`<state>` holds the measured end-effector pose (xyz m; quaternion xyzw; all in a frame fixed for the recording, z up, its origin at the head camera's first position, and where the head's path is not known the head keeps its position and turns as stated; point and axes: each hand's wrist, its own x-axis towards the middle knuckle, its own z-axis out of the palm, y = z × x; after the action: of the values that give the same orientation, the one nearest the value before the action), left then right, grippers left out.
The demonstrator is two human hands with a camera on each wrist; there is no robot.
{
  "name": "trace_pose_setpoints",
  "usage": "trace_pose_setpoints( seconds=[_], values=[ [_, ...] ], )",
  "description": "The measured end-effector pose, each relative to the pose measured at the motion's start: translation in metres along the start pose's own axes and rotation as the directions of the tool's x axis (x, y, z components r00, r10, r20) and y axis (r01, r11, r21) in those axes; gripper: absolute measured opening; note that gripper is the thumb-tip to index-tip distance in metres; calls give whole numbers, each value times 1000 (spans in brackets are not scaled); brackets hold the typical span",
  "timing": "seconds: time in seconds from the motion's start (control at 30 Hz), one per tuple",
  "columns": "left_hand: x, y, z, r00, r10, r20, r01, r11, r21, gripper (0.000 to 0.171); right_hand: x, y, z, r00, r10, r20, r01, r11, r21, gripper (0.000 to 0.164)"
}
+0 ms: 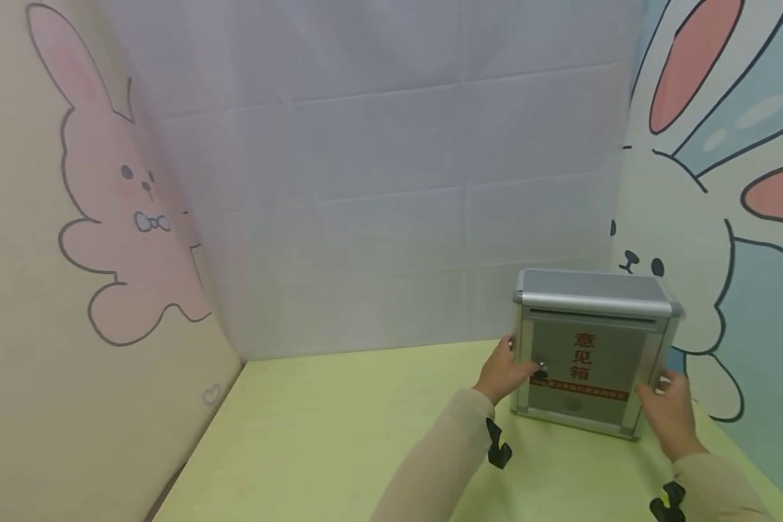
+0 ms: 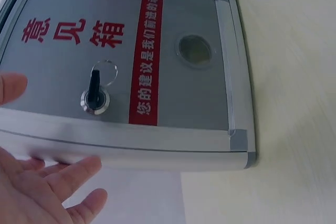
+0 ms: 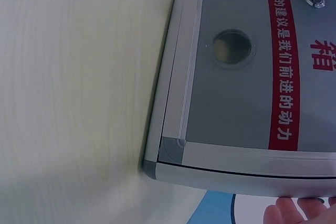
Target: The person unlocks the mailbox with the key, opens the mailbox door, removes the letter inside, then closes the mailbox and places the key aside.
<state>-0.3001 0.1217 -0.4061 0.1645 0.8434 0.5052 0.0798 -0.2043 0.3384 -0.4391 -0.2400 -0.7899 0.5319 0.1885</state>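
A silver-framed suggestion box (image 1: 587, 348) with a grey front and red Chinese lettering stands upright on the table. A key with a ring (image 2: 94, 88) is in the lock on its front. My left hand (image 1: 505, 371) is at the box's left side, its fingers spread along the side wall and its thumb over the front near the lock. On the opposite side is my right hand (image 1: 670, 409), with fingertips (image 3: 286, 208) right at the side wall and the thumb by the front edge. Most of this hand is outside the right wrist view.
The pale yellow table (image 1: 339, 435) extends left of the box. Behind it hangs a white cloth backdrop (image 1: 378, 181). A rabbit-painted wall (image 1: 770, 348) rises close to the box's right, and another painted wall (image 1: 39, 406) bounds the left.
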Motion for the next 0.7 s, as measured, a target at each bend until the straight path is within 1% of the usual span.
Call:
trace_pose_setpoints(
  seconds=[0.07,0.13,0.2,0.3,0.37,0.53,0.6,0.67,0.7],
  values=[
    [0,2,5,998,-21,-57,21,1000,2,58,3,2,-1,1000,-10,6,10,1000,-6,67],
    [-1,3,8,992,-40,-117,41,999,4,52,4,3,-1,1000,-15,11,15,1000,-23,66],
    [-3,3,8,983,-45,-175,50,998,27,46,2,3,0,1000,-13,22,13,999,-41,65],
    [-5,3,5,973,-36,-228,53,996,70,37,0,2,0,999,-16,42,19,998,-67,61],
    [-6,2,3,968,-24,-248,48,995,93,33,-1,3,0,998,-25,59,29,997,-75,59],
    [-6,-2,-3,960,7,-279,33,990,139,29,-3,2,-3,991,-81,103,92,991,-98,55],
    [-6,-3,-4,956,25,-292,27,984,174,25,-3,2,-4,988,-105,114,117,987,-110,53],
    [-7,-3,-7,953,32,-300,30,979,201,21,-2,1,-4,985,-123,122,137,985,-109,51],
    [-8,-3,-9,953,34,-302,34,976,217,19,-2,1,-3,984,-131,121,146,981,-126,51]
  ],
)
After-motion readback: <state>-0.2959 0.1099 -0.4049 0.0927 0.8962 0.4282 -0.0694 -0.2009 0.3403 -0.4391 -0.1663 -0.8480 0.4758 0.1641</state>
